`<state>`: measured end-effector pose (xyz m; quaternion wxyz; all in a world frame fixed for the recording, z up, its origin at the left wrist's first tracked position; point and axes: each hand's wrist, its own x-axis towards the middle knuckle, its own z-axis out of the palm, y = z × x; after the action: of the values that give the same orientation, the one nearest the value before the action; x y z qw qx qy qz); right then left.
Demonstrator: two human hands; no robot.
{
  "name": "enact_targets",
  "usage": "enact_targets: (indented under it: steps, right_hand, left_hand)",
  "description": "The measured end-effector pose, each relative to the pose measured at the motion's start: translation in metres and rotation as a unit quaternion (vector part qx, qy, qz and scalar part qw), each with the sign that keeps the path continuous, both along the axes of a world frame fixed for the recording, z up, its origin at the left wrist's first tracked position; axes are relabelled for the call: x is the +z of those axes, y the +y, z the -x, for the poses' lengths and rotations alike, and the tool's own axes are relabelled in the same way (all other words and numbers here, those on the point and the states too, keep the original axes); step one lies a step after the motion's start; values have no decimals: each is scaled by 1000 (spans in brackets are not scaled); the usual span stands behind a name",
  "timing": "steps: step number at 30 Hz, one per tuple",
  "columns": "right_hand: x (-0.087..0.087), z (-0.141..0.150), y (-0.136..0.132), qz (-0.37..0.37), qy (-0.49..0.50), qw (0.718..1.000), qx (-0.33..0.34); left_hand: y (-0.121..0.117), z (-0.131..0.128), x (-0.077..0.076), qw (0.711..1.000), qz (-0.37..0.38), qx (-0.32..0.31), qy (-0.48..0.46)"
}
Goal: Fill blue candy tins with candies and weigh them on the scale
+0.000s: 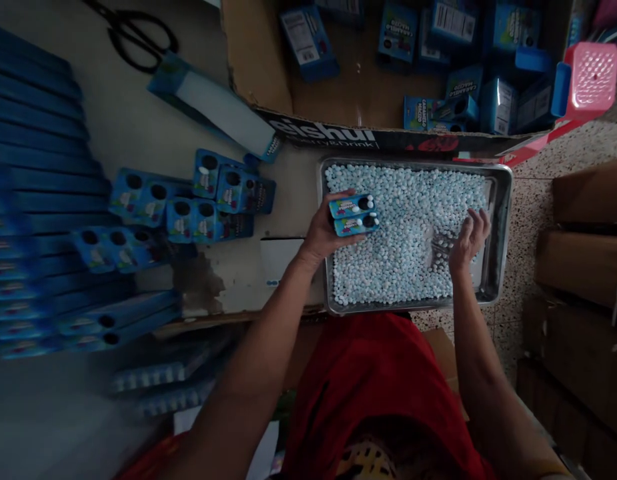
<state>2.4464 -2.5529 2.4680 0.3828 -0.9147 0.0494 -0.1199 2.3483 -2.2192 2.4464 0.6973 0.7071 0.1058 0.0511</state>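
My left hand (321, 230) is closed around a pair of small blue candy boxes (345, 207), held over the left edge of a metal tray (499, 267). Round dark holes show in the box faces, and a few white candies rest on and around them. Small white and pale blue candies (383, 260) fill most of the tray. On the tray's right side, my right hand (467, 243) hovers over or touches the candies, its fingers loosely bent and apart. I see nothing held in it.
Behind the tray stands an open cardboard carton (328, 125) with several blue boxes inside. More blue boxes (185, 217) with holes lie left on the table, near black scissors (143, 40). A pink basket (592, 83) is at the upper right; brown cartons (581, 267) stand at right.
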Motion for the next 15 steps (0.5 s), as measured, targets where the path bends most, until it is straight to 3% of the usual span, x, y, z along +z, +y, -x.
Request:
enact_targets:
  steps: [2,5,11,15]
  right_hand:
    - [-25,-18,-10,101,23,995,11]
    - [-45,-34,12,126,37,990,49]
    - [-38,-22,82,-70,24,987,139]
    - [-39,-15,89,-202,57,972,105]
  left_hand:
    - [9,-13,-9,999,32,-3,21]
    - [12,-30,-20,998,48,-10,37]
    - [-12,-55,-28,986,62,-140,58]
    - [-42,-59,-23,979,45,-199,27]
